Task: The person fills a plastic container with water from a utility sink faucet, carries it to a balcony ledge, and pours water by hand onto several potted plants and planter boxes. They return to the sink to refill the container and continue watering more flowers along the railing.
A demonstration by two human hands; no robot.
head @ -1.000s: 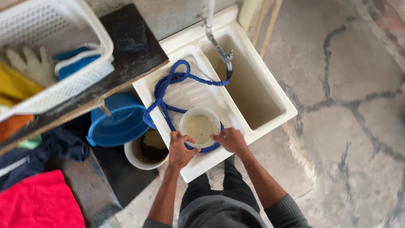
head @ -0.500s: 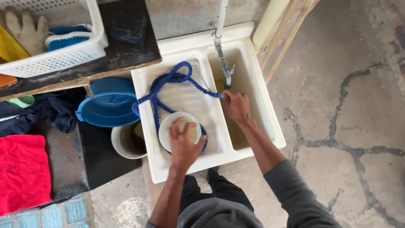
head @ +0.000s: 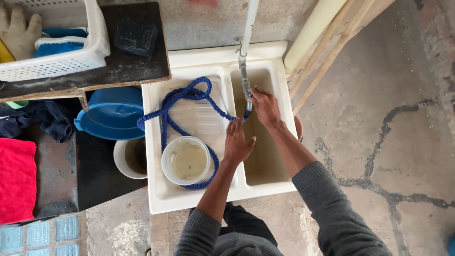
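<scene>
Head view: right hand (head: 265,105) fingers pinch the downward-pointing tap (head: 246,85) (long axis vertical), left hand (head: 237,142) fingers pressed together.

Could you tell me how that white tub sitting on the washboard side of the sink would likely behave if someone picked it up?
The white tub looks nearly full of cloudy liquid, so it is probably heavy for its size and apt to slosh or spill if tilted. It stands on the ribbed sink board inside the blue hose loop, so pushing it may snag the hose. Its walls look thin and may flex.

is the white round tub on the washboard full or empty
Partly full: the white round plastic tub stands upright on the ribbed side of the white sink, holding murky yellowish water.
</scene>
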